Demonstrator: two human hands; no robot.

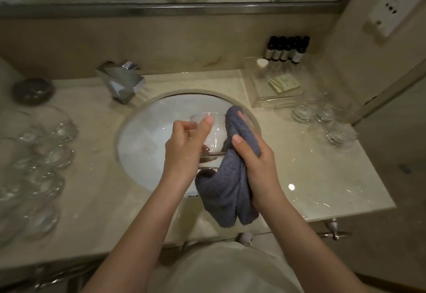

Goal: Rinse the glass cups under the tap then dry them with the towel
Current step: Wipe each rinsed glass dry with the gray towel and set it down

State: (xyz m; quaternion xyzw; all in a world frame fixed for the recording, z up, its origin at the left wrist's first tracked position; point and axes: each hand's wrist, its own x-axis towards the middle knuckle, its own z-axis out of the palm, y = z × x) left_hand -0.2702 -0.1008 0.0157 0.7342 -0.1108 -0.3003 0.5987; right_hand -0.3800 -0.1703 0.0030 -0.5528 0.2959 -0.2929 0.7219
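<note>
Drying clear glass cup (211, 139) over round white sink basin (143, 145), left hand (184, 145) clasped round cup to steady it, right hand (255, 154) at 3 o'clock pressing bunched blue-grey towel (230, 191) against wall, presumably wiping off rinse water.

Centre: round basin (147, 136) sunk in pale stone surface (311, 166).
Behind-left of basin: angular chrome tap (122, 80).
Over basin: clear glass cup (211, 140), grey-blue terry towel (228, 191) touching its right side.
Left: cluster of clear glasses (43, 154).
Right: three clear glasses (322, 117); clear tray (274, 99) behind them.
</note>
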